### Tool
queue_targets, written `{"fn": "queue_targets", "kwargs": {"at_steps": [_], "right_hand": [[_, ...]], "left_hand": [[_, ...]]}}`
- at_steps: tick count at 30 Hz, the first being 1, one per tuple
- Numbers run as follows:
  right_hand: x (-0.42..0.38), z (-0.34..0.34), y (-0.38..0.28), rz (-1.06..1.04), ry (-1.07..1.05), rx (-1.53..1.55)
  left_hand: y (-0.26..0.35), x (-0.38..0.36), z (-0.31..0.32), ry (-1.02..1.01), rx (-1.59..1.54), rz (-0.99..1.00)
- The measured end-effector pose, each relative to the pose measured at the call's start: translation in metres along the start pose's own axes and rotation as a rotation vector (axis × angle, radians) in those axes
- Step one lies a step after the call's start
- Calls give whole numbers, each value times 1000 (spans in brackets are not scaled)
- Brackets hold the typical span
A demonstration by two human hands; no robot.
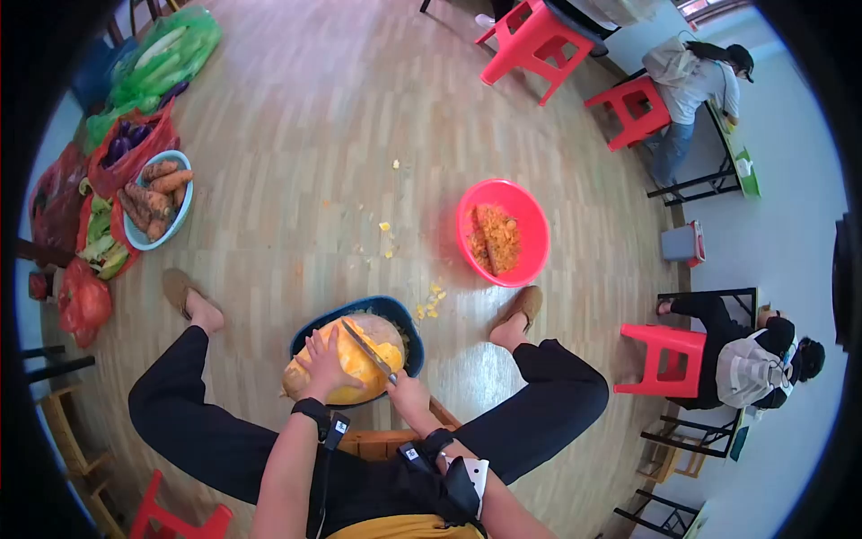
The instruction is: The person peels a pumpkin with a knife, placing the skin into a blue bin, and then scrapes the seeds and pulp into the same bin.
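Lighting is bright and diffuse, with a window (699, 11) at upper right. The floor (260, 63) shows pale glare. Fisheye distortion bends the edges.

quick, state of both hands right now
Left hand: open, spread on the pumpkin.
Right hand: closed around the knife handle.

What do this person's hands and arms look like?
No gloves or sleeves show. The left hand wears a black wrist strap with a small black box bearing a white marking; the right hand wears a similar strap and box, plus a white-and-black piece on the forearm.
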State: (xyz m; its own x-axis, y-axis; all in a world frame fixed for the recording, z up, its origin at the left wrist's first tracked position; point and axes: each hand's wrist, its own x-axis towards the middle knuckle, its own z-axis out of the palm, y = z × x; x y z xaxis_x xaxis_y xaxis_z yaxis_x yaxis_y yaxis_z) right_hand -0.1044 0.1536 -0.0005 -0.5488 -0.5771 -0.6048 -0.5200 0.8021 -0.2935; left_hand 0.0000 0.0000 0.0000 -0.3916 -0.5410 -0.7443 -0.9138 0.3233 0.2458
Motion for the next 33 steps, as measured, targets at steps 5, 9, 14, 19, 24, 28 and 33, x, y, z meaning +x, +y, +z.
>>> {"fn": "queue_targets", "kwargs": {"at_steps": [5,9,14,19,24,28,33], "right_hand": [[9,-6,0,104,-37,-66],[12,-1,-1,94,-41,-80],[21,-2,0,67,-6,-145],[27,-4,-6,79,25,-145],[44,16,14,132,32,140],[43,-17,28,71,63,181],[13,-38,20,-47,61,51]], "left_hand": [[4,6,1,-16,-59,32],[2,3,-1,-12,-54,26],[3,7,-1,-21,-56,-11],[3,10,-4,-45,-66,-29],[3,5,9,2,-92,-15],[-6,-6,17,95,3,44],[-5,0,4,35,-100,60]]}}
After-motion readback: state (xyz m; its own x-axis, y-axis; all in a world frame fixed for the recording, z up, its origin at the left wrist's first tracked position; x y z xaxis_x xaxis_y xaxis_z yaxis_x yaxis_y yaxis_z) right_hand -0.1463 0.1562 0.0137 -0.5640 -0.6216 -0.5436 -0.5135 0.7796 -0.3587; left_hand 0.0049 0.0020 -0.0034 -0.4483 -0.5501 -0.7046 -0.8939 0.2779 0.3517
